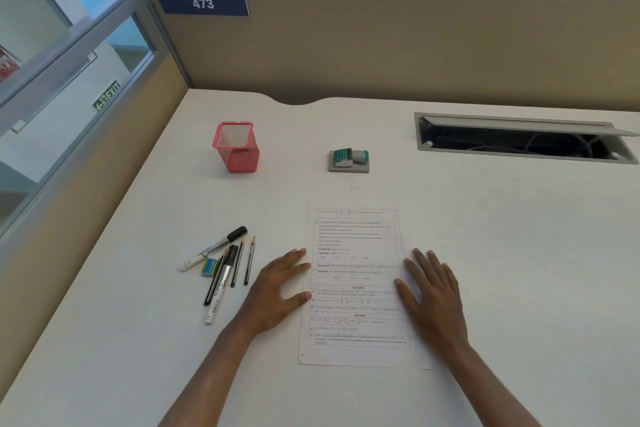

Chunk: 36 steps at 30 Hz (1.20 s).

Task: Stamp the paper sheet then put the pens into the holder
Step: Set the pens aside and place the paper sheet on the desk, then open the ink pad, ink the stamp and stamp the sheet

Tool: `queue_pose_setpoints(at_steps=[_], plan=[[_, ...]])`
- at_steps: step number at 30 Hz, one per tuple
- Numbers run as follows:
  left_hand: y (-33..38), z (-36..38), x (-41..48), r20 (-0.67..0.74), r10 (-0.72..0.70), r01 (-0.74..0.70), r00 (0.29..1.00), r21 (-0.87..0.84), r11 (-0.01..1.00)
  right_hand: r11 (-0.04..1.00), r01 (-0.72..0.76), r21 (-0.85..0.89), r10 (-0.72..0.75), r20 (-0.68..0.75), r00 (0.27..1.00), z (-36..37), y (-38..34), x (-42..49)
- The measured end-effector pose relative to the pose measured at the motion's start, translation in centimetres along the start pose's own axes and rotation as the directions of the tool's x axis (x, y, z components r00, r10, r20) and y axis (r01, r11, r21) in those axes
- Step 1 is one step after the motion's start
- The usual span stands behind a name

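A printed paper sheet (356, 253) lies flat on the white desk in front of me. My left hand (277, 291) rests palm down at the sheet's left edge, fingers spread, holding nothing. My right hand (433, 295) lies flat at the right edge, fingertips on the paper. A green and grey stamp (349, 160) sits on its grey pad beyond the sheet. The red mesh holder (236, 146) stands upright at the far left, with nothing visible inside. Several pens, markers and pencils (225, 270) lie loose to the left of my left hand.
A small teal eraser (210, 267) lies among the pens. An open cable slot (519, 140) is cut into the desk at the far right. Beige partition walls (381, 45) close the desk at the back and left.
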<state>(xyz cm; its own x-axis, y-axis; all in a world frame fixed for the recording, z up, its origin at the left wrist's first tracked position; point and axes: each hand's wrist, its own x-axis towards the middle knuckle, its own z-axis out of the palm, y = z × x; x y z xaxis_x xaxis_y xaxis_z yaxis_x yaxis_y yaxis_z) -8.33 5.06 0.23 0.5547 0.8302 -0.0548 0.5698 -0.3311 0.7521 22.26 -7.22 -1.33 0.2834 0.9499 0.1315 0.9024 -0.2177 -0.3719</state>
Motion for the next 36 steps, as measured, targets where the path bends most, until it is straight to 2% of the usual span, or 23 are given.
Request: queue_pose_setpoints(at_steps=[3,8,15,21,24,27,36], plan=[[0.4,0.0,0.0,-0.01,-0.005,0.004,1.0,-0.021,1.0,1.0,0.004,0.021,-0.004,-0.012,1.0,-0.1,-0.2,0.0],[1.0,-0.7,1.0,-0.097,-0.153,0.126,0.983,-0.242,0.962,0.987,-0.09,0.134,0.102,-0.084,0.991,-0.7,0.0,1.0],[2.3,-1.7,7.8,-0.168,-0.127,0.091,0.978,-0.212,0.973,0.991,0.018,0.13,-0.002,-0.119,0.993,-2.5,-1.9,9.4],[2.5,-1.7,16.2,-0.265,-0.138,0.101,0.954,-0.149,0.984,0.996,0.0,0.095,-0.003,0.03,1.0,-2.0,-4.2,17.0],[2.2,-2.0,20.2,-0.193,-0.156,0.128,0.969,-0.148,0.981,0.997,0.006,0.071,-0.01,0.056,0.998,-1.6,-4.8,20.1],[1.4,-2.2,22.8,-0.102,-0.137,0.129,0.985,-0.075,0.989,0.998,0.061,0.031,-0.062,0.06,0.996,-1.3,-5.2,23.1],[-0.4,-2.2,26.1,-0.092,-0.034,0.039,0.995,0.052,0.998,0.979,0.18,-0.097,-0.166,0.139,0.976,-0.8,-5.8,28.9]])
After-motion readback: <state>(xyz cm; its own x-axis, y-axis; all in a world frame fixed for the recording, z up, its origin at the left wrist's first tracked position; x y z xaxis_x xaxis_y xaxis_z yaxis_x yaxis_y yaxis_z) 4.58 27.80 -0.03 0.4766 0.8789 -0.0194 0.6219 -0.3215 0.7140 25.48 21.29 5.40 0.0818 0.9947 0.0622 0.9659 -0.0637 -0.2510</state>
